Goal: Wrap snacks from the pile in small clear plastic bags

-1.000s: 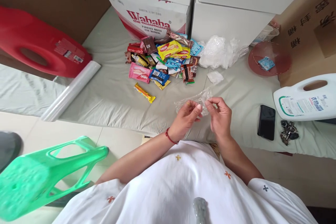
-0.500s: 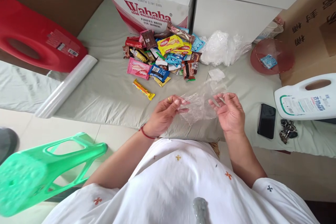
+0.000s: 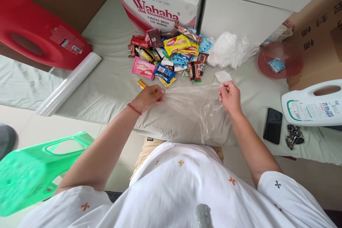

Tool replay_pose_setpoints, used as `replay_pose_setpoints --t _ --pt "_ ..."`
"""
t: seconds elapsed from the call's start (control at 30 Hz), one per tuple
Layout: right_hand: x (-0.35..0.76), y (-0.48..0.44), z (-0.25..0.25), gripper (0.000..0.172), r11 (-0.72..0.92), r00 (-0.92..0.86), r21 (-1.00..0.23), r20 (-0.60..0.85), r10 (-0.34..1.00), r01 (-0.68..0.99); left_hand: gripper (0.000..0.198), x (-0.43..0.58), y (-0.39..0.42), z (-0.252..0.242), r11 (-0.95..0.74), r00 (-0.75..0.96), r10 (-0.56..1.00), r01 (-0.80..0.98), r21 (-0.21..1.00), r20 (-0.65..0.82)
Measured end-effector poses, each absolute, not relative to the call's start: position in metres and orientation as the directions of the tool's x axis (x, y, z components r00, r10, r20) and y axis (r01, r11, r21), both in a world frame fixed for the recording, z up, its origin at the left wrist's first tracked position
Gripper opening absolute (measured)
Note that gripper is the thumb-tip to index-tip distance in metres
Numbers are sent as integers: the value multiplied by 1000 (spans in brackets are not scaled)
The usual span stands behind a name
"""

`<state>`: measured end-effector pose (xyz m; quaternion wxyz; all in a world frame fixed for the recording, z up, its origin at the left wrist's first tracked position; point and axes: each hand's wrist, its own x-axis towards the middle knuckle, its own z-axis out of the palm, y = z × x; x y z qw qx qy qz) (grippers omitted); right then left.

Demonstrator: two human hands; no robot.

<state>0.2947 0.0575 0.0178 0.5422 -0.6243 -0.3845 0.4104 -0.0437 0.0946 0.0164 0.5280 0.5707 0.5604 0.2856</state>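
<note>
A thin clear plastic bag [image 3: 191,105] is stretched between my two hands above the cloth-covered surface. My left hand [image 3: 150,98] is closed on its left edge, covering part of a small yellow-and-orange snack packet [image 3: 141,83]. On the other side, my right hand [image 3: 230,96] pinches the bag's right edge. A heap of wrapped snacks, with a yellow wafer packet [image 3: 176,44], a pink wafer packet [image 3: 143,67] and a blue packet [image 3: 164,73], lies just beyond my hands. Beside my right hand is a small white translucent piece [image 3: 223,76].
White cartons [image 3: 162,9] stand behind the snacks, with crumpled clear bags [image 3: 224,50] before them. To the right are a reddish dish [image 3: 290,69], a white jug [image 3: 315,108], a phone [image 3: 273,126] and keys [image 3: 294,136]. Leftward are a red jug [image 3: 34,46], a plastic roll [image 3: 69,83] and a green stool [image 3: 24,178].
My hands have moved apart, the left one outward and forward over the small yellow packet. The bunched bag is now spread out between them, and both hands have closed on it.
</note>
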Motion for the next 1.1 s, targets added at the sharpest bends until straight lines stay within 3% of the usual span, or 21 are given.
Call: replay_pose_setpoints --t 0.07,0.13,0.17,0.23,0.3,0.37,0.47,0.57,0.67,0.77,0.87,1.03,1.1 --pt "287 73 1 20 -128 351 -989 -96 932 70 33 -38 97 16 75 -14 997 442 894 -76" --pt "278 79 -9 18 -115 331 -988 -73 941 108 21 -26 86 29 -123 -188 936 618 776 298" --pt "274 80 -11 17 -105 320 -987 -61 946 123 16 -17 78 38 -237 -163 870 689 685 465" --pt "267 79 -12 16 -93 295 -984 -46 955 149 11 4 60 52 -474 87 818 663 579 569" --pt "264 79 -12 16 -90 269 -980 -39 962 179 18 27 48 53 -632 446 775 539 557 448" --pt "268 86 -11 16 -78 235 -972 -24 972 223 25 44 42 38 -632 609 748 534 561 264" --pt "286 105 -9 19 -25 195 -963 28 980 268 43 52 38 2 -535 638 770 642 548 5" --pt "315 121 -4 30 -25 288 -978 36 957 207 72 42 30 -21 -510 642 753 709 487 -146" --pt "332 112 3 53 -225 304 -969 -184 935 106 86 31 23 -25 -511 629 746 752 416 -219" --pt "321 75 8 83 -465 140 -880 -450 882 101 94 28 19 -23 -509 612 753 775 374 -242" --pt "300 33 10 103 -548 34 -819 -551 834 168 104 30 19 -24 -511 607 757 780 360 -241" --pt "322 18 14 61 -533 6 -824 -542 840 191 119 22 25 -25 -520 618 735 777 354 -279" --pt "354 29 15 58 -519 9 -824 -531 847 228 121 15 29 -24 -519 615 733 781 347 -291"
